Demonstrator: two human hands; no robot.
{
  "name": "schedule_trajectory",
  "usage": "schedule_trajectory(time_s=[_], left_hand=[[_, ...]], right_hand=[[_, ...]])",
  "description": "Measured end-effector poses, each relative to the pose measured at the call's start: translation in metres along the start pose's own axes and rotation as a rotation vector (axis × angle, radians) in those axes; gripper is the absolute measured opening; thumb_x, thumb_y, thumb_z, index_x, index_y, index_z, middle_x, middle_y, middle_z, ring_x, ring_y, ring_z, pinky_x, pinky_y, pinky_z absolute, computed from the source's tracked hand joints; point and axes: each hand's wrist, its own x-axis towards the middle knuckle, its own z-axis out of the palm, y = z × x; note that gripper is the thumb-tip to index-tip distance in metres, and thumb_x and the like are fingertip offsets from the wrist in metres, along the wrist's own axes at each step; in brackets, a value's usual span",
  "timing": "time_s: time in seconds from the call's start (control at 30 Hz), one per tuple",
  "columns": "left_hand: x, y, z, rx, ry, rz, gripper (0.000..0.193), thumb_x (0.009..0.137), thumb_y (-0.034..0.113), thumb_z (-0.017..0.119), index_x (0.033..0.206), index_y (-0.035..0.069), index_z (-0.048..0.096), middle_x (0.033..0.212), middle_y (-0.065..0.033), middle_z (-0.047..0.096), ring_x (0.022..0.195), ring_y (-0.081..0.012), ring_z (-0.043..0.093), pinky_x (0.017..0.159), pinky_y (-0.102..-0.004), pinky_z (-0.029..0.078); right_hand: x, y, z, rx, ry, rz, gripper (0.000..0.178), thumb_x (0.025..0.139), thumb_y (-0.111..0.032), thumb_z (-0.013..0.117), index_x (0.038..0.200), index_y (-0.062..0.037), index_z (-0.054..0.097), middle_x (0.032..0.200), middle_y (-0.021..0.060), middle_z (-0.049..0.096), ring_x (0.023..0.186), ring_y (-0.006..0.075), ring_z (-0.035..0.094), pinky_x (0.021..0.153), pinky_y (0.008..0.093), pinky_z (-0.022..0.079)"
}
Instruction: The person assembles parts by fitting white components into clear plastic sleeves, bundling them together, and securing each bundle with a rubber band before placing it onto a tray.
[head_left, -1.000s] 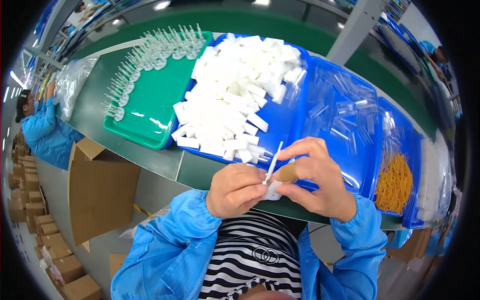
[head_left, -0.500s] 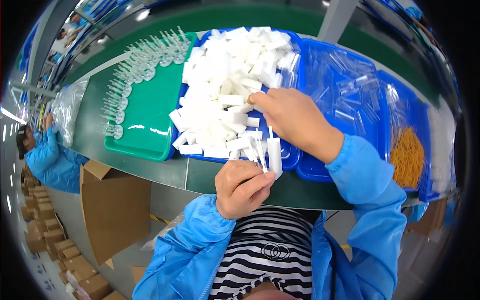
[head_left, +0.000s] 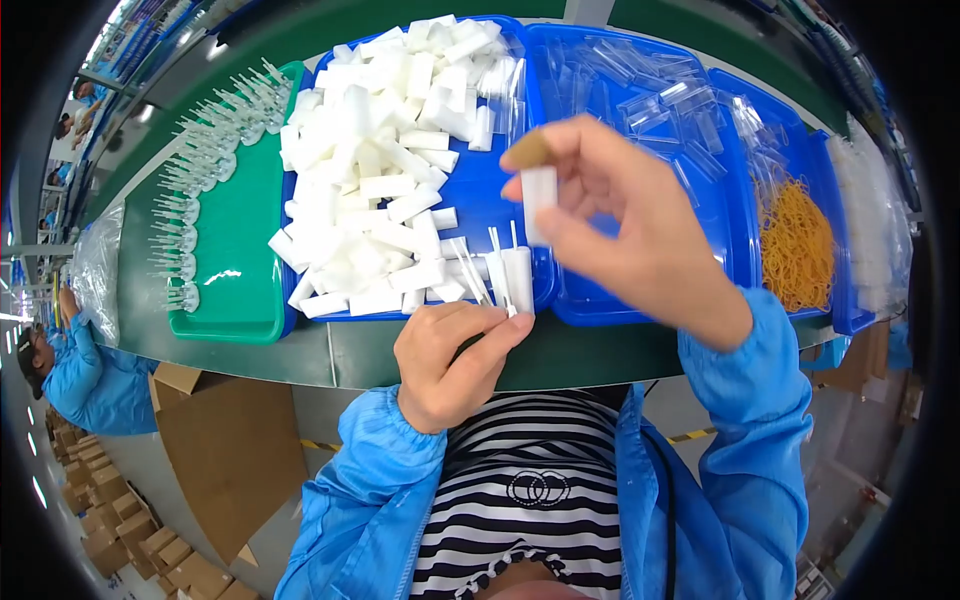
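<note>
Right hand (head_left: 630,215): fingers clamped on another block (head_left: 538,203), now off nine-o'clock pile (head_left: 365,150). Left hand (head_left: 448,365): fingers pinched on rods (head_left: 495,245), apparently.

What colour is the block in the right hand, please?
The block is white; the head view shows it.
</note>
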Motion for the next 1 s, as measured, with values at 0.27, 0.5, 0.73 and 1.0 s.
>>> schedule_trajectory(time_s=[0.27, 0.5, 0.73, 1.0], left_hand=[[0.012, 0.003, 0.007, 0.078, -0.081, -0.012, 0.037, 0.061, -0.004, 0.073, 0.097, 0.003, 0.071, 0.094, -0.0097, 0.063, 0.077, -0.0271, 0.061, 0.062, -0.0357, 0.048], [0.017, 0.006, 0.014, 0.122, -0.126, 0.016, 0.029, 0.063, 0.001, 0.073, 0.092, 0.005, 0.071, 0.094, -0.0104, 0.064, 0.076, -0.0275, 0.061, 0.059, -0.0355, 0.047], [0.02, 0.008, 0.015, 0.124, -0.132, 0.079, 0.027, 0.064, 0.004, 0.074, 0.09, 0.005, 0.071, 0.098, -0.0096, 0.066, 0.081, -0.0259, 0.063, 0.063, -0.0339, 0.05], [0.02, 0.007, 0.015, 0.101, -0.138, 0.086, 0.039, 0.064, 0.002, 0.072, 0.102, 0.006, 0.074, 0.097, -0.0066, 0.066, 0.083, -0.0227, 0.063, 0.066, -0.0321, 0.051]], right_hand=[[-0.037, -0.014, 0.012, -0.402, -0.072, -0.328, 0.037, 0.078, 0.004, 0.069, 0.113, -0.0032, 0.063, 0.107, 0.0123, 0.063, 0.087, 0.0305, 0.064, 0.069, 0.0354, 0.055], [-0.043, -0.013, -0.006, -0.447, -0.162, -0.26, 0.034, 0.078, 0.004, 0.069, 0.111, -0.0037, 0.064, 0.097, 0.0098, 0.06, 0.078, 0.0282, 0.065, 0.062, 0.0367, 0.053], [-0.041, -0.003, -0.012, -0.4, -0.212, -0.253, 0.03, 0.078, 0.0, 0.069, 0.106, -0.0043, 0.061, 0.089, 0.0097, 0.055, 0.071, 0.029, 0.062, 0.059, 0.0369, 0.05], [-0.036, 0.009, -0.016, -0.305, -0.111, -0.265, 0.025, 0.081, 0.0, 0.063, 0.106, -0.0015, 0.06, 0.088, 0.0136, 0.059, 0.075, 0.0295, 0.064, 0.06, 0.0362, 0.051]])
